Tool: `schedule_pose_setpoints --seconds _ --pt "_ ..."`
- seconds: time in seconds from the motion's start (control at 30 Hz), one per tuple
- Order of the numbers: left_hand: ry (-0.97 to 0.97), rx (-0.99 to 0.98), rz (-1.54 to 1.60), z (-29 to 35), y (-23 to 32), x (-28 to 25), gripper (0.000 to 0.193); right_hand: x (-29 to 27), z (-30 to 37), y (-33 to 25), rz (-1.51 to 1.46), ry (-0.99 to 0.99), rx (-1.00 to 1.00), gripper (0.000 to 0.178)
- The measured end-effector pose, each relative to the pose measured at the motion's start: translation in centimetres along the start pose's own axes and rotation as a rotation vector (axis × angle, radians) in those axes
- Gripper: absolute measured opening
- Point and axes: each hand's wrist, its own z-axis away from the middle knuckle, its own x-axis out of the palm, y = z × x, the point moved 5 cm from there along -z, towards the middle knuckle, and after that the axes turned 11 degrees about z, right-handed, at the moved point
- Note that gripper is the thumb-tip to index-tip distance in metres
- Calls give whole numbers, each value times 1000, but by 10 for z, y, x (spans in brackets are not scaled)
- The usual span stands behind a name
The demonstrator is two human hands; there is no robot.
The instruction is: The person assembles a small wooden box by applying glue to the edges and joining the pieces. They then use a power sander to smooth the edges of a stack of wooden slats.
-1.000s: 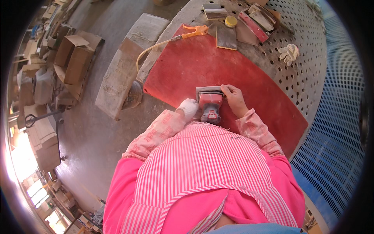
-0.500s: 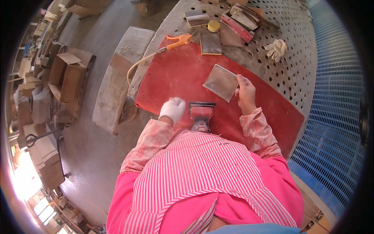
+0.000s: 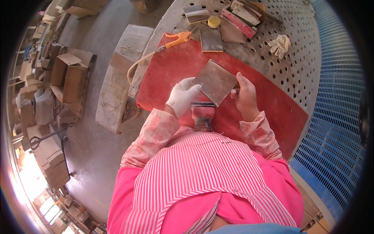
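A flat, square grey-brown tile (image 3: 215,82) is held up between my two hands, over a red cloth (image 3: 165,66). My left hand (image 3: 183,95), in a white knitted glove, pinches its left corner. The bare right hand (image 3: 246,93) grips the opposite corner with thumb and fingers. Directly below the tile, close to my striped apron, is a red and black power sander (image 3: 203,115) with its flat pad facing away from me. The tile's near corner partly overlaps the sander's pad in view.
An orange air blow gun (image 3: 179,39) with a hose lies on the cloth's far left corner. Beyond are a dark tile (image 3: 211,40), a yellow round tin (image 3: 214,22), a box of scraps (image 3: 243,17) and a white glove (image 3: 279,45). Blue perforated panels (image 3: 339,97) line the right.
My left hand has opened from a fist, moved up and right, and taken the tile's left corner. The tile has shifted slightly left and turned, with my right hand still holding it.
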Motion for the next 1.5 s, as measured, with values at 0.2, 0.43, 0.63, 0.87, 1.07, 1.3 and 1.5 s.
schedule_pose_setpoints --seconds 0.2,0.43,0.63,0.87,1.07,1.3,1.5 --pt "-48 -17 56 -3 -2 0 49 -2 2 -1 -126 2 137 24" --pt "-41 -15 80 -1 -2 -2 51 -5 2 0 -64 -3 179 29" --pt "-62 -12 71 -1 1 -2 50 -9 -4 7 51 -10 118 32" --pt "-69 -15 110 1 5 -2 50 -8 -11 11 105 -3 53 23" --pt "-87 -65 152 -4 1 -4 51 1 -6 2 388 22 -63 20" --pt "-33 -39 180 -13 -11 -7 44 1 -7 10 293 -22 -7 17" --pt "148 -39 72 -17 -14 -11 32 7 -9 6 285 -110 -37 12"
